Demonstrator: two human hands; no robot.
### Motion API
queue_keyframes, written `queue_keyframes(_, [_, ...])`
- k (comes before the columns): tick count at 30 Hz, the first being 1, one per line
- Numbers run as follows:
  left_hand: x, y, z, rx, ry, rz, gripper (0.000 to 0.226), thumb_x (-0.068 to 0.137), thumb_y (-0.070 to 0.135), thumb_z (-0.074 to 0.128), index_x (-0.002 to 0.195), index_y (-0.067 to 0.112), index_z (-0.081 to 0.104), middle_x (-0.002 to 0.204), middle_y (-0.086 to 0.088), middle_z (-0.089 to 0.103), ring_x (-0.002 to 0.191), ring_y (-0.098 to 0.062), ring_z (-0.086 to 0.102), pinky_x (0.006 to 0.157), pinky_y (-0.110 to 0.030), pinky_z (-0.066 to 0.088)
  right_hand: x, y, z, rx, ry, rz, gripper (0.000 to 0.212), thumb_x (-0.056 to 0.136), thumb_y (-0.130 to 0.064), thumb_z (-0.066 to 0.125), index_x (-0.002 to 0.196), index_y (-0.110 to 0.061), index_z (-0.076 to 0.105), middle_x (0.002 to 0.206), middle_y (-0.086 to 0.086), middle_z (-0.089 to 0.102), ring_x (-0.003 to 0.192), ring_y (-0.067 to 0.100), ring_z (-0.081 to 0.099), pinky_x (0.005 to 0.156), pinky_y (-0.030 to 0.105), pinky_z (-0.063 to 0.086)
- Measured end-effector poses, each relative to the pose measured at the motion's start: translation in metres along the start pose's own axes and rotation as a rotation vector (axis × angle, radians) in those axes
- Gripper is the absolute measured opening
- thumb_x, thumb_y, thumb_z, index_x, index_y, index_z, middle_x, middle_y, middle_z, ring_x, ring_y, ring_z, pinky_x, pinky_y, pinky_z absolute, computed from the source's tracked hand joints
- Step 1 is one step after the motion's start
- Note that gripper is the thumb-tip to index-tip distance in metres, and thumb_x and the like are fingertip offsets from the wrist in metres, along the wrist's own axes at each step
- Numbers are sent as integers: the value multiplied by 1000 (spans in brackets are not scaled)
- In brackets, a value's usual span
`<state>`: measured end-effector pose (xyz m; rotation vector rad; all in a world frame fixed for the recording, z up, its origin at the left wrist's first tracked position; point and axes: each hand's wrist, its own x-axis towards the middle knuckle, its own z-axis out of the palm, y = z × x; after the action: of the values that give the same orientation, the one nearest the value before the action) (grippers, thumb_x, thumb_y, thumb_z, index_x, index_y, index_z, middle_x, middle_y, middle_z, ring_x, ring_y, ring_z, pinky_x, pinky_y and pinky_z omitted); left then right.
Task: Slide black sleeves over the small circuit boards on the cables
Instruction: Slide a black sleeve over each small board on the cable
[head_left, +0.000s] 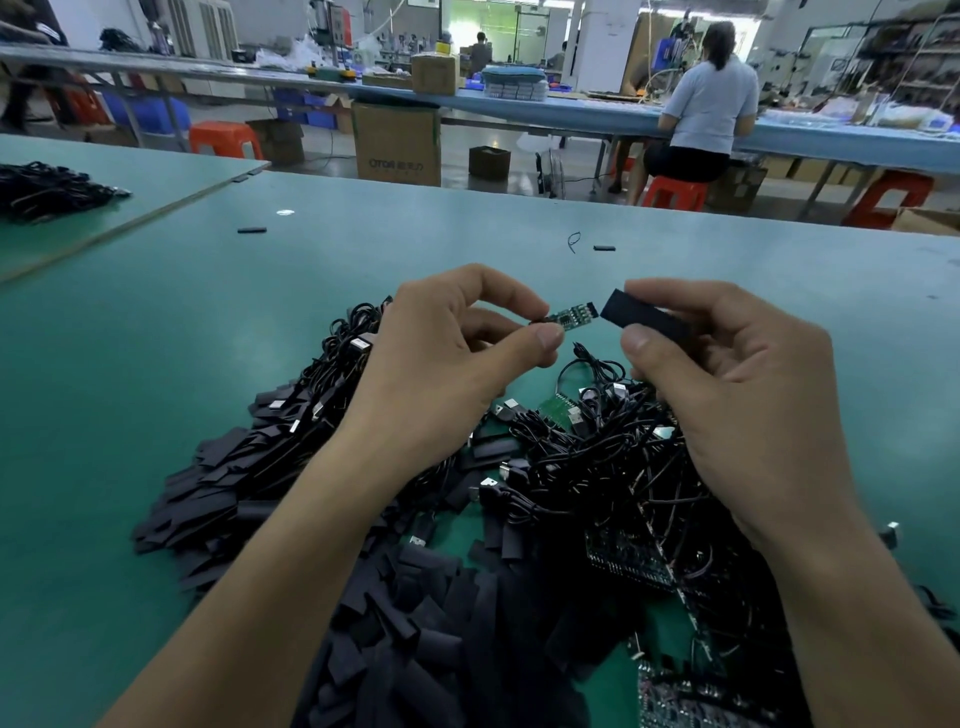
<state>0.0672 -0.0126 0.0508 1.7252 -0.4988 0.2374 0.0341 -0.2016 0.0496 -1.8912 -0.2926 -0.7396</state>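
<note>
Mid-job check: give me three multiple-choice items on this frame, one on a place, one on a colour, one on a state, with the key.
1. Where does the pile of loose sleeves lie?
A on the table, beside the cable tangle
B in a tray
C on the floor

2. What colour is the circuit board pinched by the left hand?
A red
B green
C white

3. How does the black sleeve in the right hand stand to that board?
A fully over it
B halfway on
C not yet on

Key:
1 A, the pile spreads over the table left of the tangle.
2 B, its face shows green past the fingertips.
3 C, the board shows bare, with the sleeve's mouth just at its free end.
</note>
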Motion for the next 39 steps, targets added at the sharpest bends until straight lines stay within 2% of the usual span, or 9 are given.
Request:
queue_keyframes(2, [0, 0, 1, 7, -2, 2, 9, 87, 25, 77, 90, 25, 68, 74, 10, 76, 58, -7, 60, 53, -14, 47, -1, 1, 0, -3, 5, 13, 23, 85, -28, 71, 101, -44, 72, 91, -17, 75, 75, 14, 69, 73, 31, 59])
queue_keyframes(8, [-1, 0, 1, 0, 11, 7, 12, 87, 25, 77, 93, 23, 67, 74, 10, 76, 58, -3, 63, 52, -13, 47, 0, 2, 1, -23, 20, 22, 17, 81, -40, 73, 98, -45, 70, 91, -25, 73, 80, 5, 70, 73, 18, 55])
queue_keyframes(10, [-1, 0, 1, -14, 24, 5, 12, 87, 24, 77, 94, 21, 68, 74, 9, 76, 53, 0, 61, 51, -12, 47, 0, 0, 1, -32, 25, 8, 18, 81, -45, 75, 97, -45, 69, 91, -28, 72, 79, 3, 69, 73, 15, 54])
queue_keyframes(13, [-2, 1, 1, -17, 28, 0, 10, 87, 23, 76, 94, 23, 69, 74, 11, 76, 46, -1, 58, 50, -12, 46, -1, -4, 2, -26, 25, -18, 17, 82, -50, 66, 98, -44, 67, 83, -30, 70, 73, -2, 67, 68, 11, 49])
queue_keyframes(19, [-2, 2, 2, -38, 3, -14, 6, 87, 22, 76, 92, 21, 73, 74, 9, 77, 44, -5, 59, 49, -13, 47, -2, -8, 5, -5, 60, -52, 16, 83, -45, 64, 98, -39, 67, 88, -27, 72, 69, -2, 68, 64, 9, 48])
queue_keyframes(23, [-3, 3, 2, -56, -12, -11, 5, 87, 22, 76, 90, 21, 73, 74, 7, 77, 45, -6, 59, 48, -14, 47, -2, -7, 6, -20, 72, -66, 11, 86, -41, 66, 96, -40, 67, 80, -30, 70, 68, -1, 67, 64, 8, 48])
queue_keyframes(31, [-4, 4, 5, -100, -38, -15, 4, 87, 23, 75, 87, 19, 73, 74, 4, 77, 44, -6, 58, 47, -14, 45, -5, -5, 8, -88, 127, -95, 10, 90, -36, 70, 94, -44, 66, 76, -21, 70, 69, 4, 68, 63, 11, 47])
queue_keyframes(39, [-4, 6, 5, -122, -50, -37, 6, 86, 21, 76, 86, 16, 73, 72, 3, 76, 45, -3, 59, 48, -13, 46, -3, -7, 7, -26, 90, -87, 18, 84, -40, 70, 101, -44, 66, 95, -29, 71, 81, 0, 70, 72, 13, 53])
